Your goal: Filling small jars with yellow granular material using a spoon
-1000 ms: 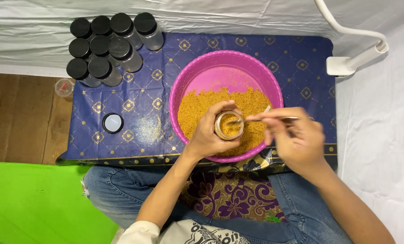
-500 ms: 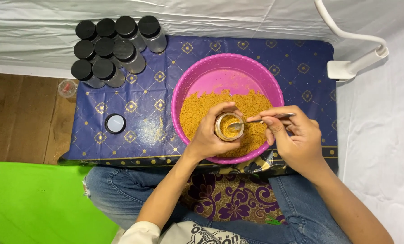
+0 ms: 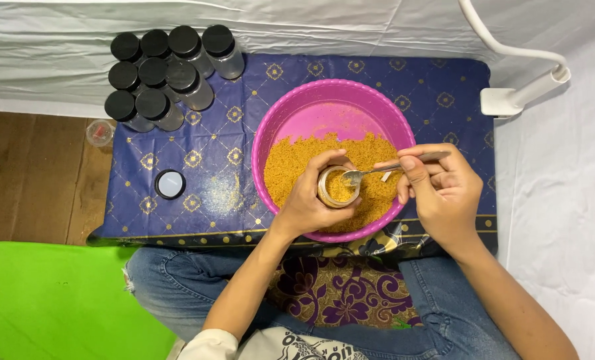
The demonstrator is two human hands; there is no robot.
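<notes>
Head view. Left hand (image 3: 309, 203): wrapped around a small jar (image 3: 338, 187), held over the pink basin (image 3: 271, 133) of yellow-orange crumbs (image 3: 291, 167).
Right hand (image 3: 444, 193): fingers pinched on a spoon (image 3: 384, 169), bowl at the jar mouth.
Advice: keep the jar upright over the basin, tip the spoon slowly.
Also: capped jars (image 3: 171, 73), loose lid (image 3: 170, 184), on the blue-clothed worktop (image 3: 211, 140).
</notes>
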